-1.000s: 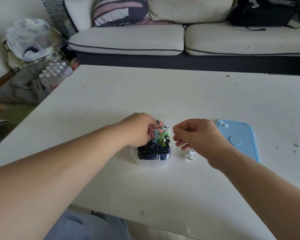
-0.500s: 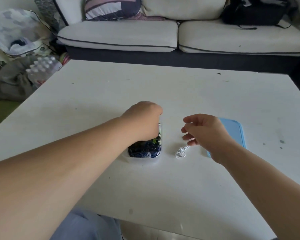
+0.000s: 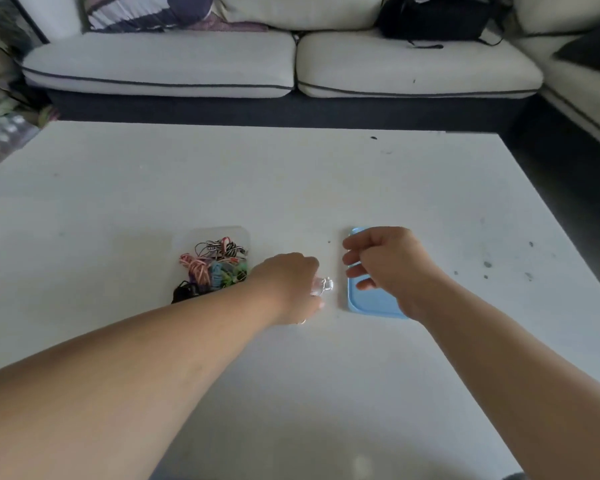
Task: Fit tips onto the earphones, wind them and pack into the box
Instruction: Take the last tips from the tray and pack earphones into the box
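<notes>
Two hands, one clear box (image 3: 211,233), one blue lid (image 3: 368,305), one loose set of white earphones (image 3: 323,285).
Your left hand (image 3: 288,285) curls over the white earphones, between box and lid, hiding which way they point. Your right hand (image 3: 385,261) hovers over the lid, loosely curled and holding nothing. About five coloured bundles (image 3: 215,268) fill the box, which runs lengthwise away from you on the white table (image 3: 291,185) before a pale sofa (image 3: 160,60).

White table (image 3: 291,174) bears a clear box (image 3: 209,234) and a blue lid (image 3: 365,303).
</notes>
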Available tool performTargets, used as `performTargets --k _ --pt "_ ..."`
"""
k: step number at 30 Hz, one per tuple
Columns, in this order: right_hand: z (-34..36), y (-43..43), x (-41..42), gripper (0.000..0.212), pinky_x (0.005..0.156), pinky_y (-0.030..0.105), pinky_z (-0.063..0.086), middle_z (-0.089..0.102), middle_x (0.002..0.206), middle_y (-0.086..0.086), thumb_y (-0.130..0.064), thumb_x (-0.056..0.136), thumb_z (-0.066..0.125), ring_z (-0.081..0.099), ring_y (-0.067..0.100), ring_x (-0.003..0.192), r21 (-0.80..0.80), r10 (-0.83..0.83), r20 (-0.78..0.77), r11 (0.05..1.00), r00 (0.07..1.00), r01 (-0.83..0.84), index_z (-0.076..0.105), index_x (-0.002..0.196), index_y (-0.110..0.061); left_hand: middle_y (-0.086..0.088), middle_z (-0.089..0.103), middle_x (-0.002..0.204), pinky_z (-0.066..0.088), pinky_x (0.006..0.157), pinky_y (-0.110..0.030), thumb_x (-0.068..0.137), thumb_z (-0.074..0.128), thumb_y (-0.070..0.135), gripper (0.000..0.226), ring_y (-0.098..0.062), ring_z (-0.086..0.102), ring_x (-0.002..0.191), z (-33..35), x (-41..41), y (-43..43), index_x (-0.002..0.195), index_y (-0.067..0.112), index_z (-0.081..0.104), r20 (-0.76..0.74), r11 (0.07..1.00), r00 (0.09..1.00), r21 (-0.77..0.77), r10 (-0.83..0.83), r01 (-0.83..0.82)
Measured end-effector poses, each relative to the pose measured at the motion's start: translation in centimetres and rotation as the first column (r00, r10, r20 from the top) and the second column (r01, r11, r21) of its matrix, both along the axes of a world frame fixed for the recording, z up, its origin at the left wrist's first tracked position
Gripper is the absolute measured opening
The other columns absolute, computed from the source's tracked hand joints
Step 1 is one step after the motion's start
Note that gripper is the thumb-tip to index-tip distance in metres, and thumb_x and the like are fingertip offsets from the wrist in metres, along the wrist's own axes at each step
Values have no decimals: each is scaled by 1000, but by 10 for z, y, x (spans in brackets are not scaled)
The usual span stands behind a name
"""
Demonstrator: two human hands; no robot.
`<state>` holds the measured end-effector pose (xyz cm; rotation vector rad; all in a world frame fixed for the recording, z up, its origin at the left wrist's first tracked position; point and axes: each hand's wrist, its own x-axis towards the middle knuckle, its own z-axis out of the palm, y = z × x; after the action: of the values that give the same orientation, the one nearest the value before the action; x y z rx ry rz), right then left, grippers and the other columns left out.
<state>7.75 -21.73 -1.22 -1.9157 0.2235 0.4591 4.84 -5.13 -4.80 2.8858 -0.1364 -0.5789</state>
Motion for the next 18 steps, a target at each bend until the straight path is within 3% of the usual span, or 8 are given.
performTargets --k 3,7,9,10,12,16,18 --pt "-2 -5 2 36 69 35 58 76 90 7 6 88 46 70 19 71 -11 24 -49 1000 998 -25 74 98 -14 -9 66 101 44 69 -32 95 51 21 19 -26 57 85 4 2 -6 76 18 47 -21 998 999 -46 47 -48" --pt "-2 -10 1 38 77 36 61 76 98 7 5 87 45 71 20 81 -23 37 -53 999 998 -38 75 99 -16 4 63 99 46 67 -28 94 59 27 9 -16 59 85 21 5 -6 90 20 55 -49 943 976 -252 211 -217" --pt "-1 -11 0 39 84 37 63 74 103 5 3 89 46 73 22 92 -21 42 -53 999 998 -43 74 102 -19 1 72 91 55 64 -35 91 60 22 4 -19 65 78 33 4 -5 93 19 59 -126 832 946 -451 299 -322" --pt "0 -12 0 40 86 38 63 72 106 4 2 89 46 73 23 95 -18 46 -48 999 998 -47 74 105 -21 -2 77 88 59 69 -43 91 58 17 7 -23 70 78 39 3 -6 97 17 61 -184 757 930 -541 319 -367" --pt "3 -11 -1 41 88 39 62 71 110 4 2 90 46 73 24 100 21 74 -53 997 996 -73 71 112 -22 -5 80 87 62 76 -44 93 52 5 20 -23 74 78 51 -1 -6 106 15 63 -289 616 900 -658 326 -434" --pt "17 -12 -7 50 87 38 61 75 111 19 18 86 39 74 31 106 309 178 -127 942 976 -132 68 118 -8 -6 75 84 61 73 -37 94 56 -3 27 -18 72 75 67 -2 -3 109 12 73 -346 429 879 -775 328 -465" --pt "19 -12 -8 54 88 40 61 76 108 22 23 85 34 75 33 103 425 187 -157 899 970 -105 64 122 -3 -3 75 83 60 72 -34 94 57 -5 30 -16 72 73 70 -2 -1 109 13 76 -370 377 864 -788 341 -486"
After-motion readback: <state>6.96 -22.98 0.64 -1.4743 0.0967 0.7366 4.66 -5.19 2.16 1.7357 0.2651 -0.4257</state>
